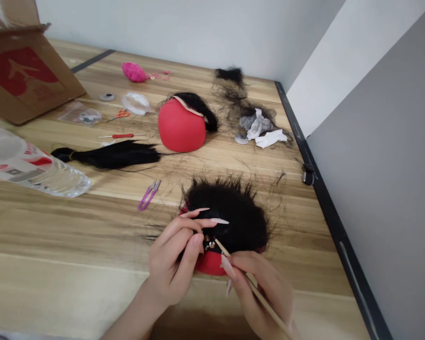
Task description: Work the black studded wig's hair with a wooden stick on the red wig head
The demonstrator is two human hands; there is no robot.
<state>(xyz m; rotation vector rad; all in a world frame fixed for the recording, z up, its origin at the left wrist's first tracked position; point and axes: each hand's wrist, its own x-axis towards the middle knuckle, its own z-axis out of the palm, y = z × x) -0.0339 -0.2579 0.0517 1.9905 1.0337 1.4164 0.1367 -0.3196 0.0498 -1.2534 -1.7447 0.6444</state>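
A red form [210, 263] covered with short black hair [233, 208] sits near the front of the wooden table. Small shiny round pieces [211, 244] show at the hair's front edge. My left hand [177, 250] rests against the form's left side, thumb and index finger pinched by these pieces; what is between them is too small to name. Pinched in my right hand [258, 283] is a thin wooden stick [265, 306], its tip close to the shiny pieces.
A second red form [182, 125] with black hair stands behind. Leftward lie purple snips [149, 194], a black hair bundle [116, 155], a plastic bottle [31, 163] and a cardboard box [28, 71]. Crumpled grey-white material [258, 125] and loose hair lie back right.
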